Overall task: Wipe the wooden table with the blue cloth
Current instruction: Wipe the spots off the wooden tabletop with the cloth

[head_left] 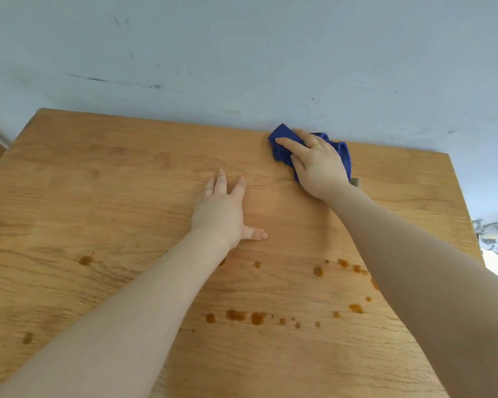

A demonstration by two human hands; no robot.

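Wooden table [127,196] grained, matt, brown-stained; blue cloth [282,139] soft fabric.

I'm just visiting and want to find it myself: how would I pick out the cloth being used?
Start at the big wooden table standing against the pale wall. Follow its far edge toward the right, where the right hand presses on a crumpled blue cloth. It alone is deep blue and soft; the brown spots lie nearer the person.

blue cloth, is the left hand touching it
Apart. The head view shows the left hand flat on the wooden table, bare wood between it and the blue cloth.
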